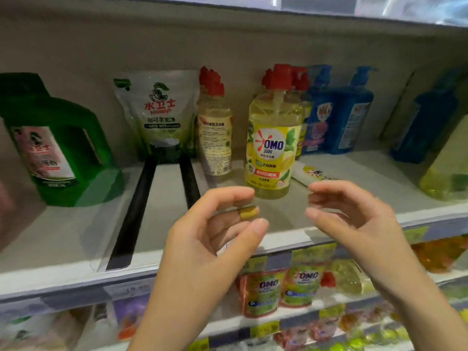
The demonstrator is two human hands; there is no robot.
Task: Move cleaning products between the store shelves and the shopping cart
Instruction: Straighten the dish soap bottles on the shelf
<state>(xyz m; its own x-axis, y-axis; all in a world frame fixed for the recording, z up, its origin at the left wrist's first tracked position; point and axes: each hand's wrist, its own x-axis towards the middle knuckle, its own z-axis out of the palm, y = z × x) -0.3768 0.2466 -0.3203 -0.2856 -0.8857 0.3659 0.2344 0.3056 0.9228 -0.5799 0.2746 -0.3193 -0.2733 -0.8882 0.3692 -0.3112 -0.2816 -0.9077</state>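
Currently the clear yellow plastic OMO bottle with the red pump cap point(274, 148) stands upright near the front of the white shelf point(63, 236), just beyond the gap between our left hand point(215, 236) and right hand point(354, 219), both loosely curled, empty and not touching it. If we grasp it unevenly, we judge it could tip onto the pale red-capped bottle point(215, 138) nearby or the white tube point(311, 173) lying beside it.

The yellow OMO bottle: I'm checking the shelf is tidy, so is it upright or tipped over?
Upright. The yellow OMO bottle stands on its base on the shelf, red pump cap at the top.
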